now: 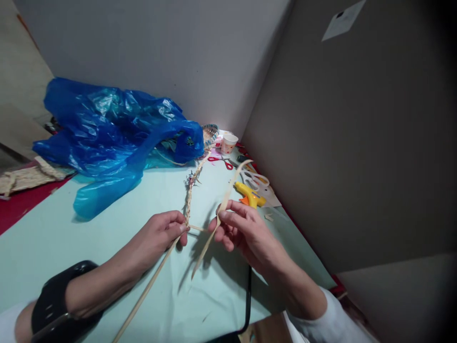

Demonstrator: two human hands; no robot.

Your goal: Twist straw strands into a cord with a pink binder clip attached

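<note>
My left hand point(167, 228) pinches the near end of a straw-coloured braid point(189, 200). From there the braid runs away from me across the table. One long loose strand point(146, 290) trails from the pinch toward the lower left. Another short strand point(198, 228) stretches sideways to my right hand. Between thumb and fingers, my right hand point(239, 226) grips a flat pale strip point(228, 193), which sticks out above and below the grip. A dark band point(64, 300) is on my left wrist.
A crumpled blue plastic bag point(124, 128) covers the back left of the pale green table point(46, 238). At the back right are a woven basket point(210, 136), a paper cup point(228, 143), red-handled scissors point(221, 163), white-handled scissors point(255, 180) and a yellow glue gun point(250, 195). Walls stand behind and right.
</note>
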